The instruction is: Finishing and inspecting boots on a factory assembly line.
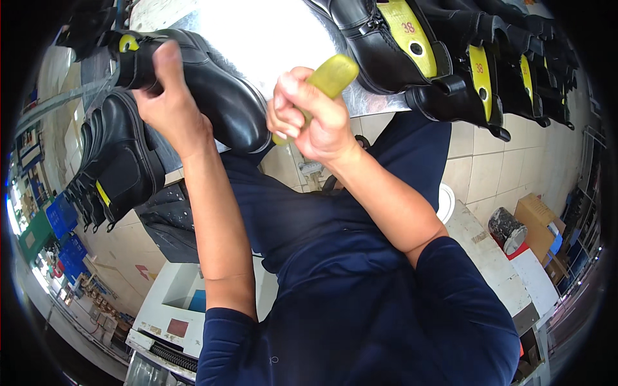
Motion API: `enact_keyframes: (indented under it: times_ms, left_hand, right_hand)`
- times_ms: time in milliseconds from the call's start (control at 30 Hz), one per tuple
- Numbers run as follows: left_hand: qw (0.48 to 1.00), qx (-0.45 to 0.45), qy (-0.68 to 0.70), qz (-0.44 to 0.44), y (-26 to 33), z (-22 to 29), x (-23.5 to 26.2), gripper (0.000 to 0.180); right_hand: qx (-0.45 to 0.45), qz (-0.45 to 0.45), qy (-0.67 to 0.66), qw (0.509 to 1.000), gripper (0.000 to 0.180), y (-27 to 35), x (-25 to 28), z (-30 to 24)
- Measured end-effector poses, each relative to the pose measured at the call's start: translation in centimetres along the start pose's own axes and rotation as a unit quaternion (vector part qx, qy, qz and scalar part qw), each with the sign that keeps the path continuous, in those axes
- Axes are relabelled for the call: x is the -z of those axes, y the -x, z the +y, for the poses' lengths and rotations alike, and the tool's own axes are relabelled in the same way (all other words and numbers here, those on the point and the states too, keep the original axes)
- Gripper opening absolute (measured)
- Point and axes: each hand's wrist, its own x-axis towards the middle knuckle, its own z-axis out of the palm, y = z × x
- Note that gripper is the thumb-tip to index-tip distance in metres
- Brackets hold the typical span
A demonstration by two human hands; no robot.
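A black leather boot lies across the table's front edge, its rounded toe toward me and its shaft at the left. My left hand is closed round the shaft, thumb on top, most of its fingers hidden. My right hand wraps its fingers round a yellow-green, slightly translucent block with rounded ends. The block sticks out above the fist, and a small end shows below it. It is held to the right of the boot's toe, apart from it.
At the right a row of black boots shows yellow insoles. More black boots hang or stand in a row at the left. Between them lies the bright metal tabletop. A cardboard box and a stained can stand lower right.
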Motion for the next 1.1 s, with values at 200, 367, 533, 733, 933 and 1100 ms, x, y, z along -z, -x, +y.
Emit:
enact_keyframes:
  times_ms: [200, 367, 533, 733, 933, 1100]
  left_hand:
    - [0.962, 0.156, 0.183, -0.127, -9.4, -1.3, 3.0, 0.102]
    - [0.968, 0.16, 0.106, -0.162, -8.8, -4.1, 2.7, 0.115]
    - [0.979, 0.131, 0.129, -0.084, -7.6, -3.9, 4.9, 0.115]
    - [0.945, 0.131, 0.288, -0.085, -9.0, -7.7, 5.7, 0.109]
    - [0.986, 0.048, 0.146, -0.064, -8.0, -7.4, 4.4, 0.105]
    - [0.981, 0.011, -0.041, 0.191, 0.2, 0.0, 7.5, 0.096]
  right_hand:
    - [-0.016, 0.085, 0.204, 0.975, 0.033, 2.5, -2.3, -1.7]
    - [0.069, 0.134, 0.247, 0.957, 0.047, 0.6, -1.5, -3.4]
    - [0.054, 0.201, 0.215, 0.954, 0.044, -3.5, -3.0, -2.0]
    - [0.07, 0.252, 0.267, 0.927, 0.036, -5.6, -3.1, -0.5]
    - [0.481, 0.152, 0.494, 0.708, 0.024, -13.6, 2.1, -1.7]
    - [0.139, 0.173, 0.372, 0.901, 0.018, -6.9, -4.0, -4.7]
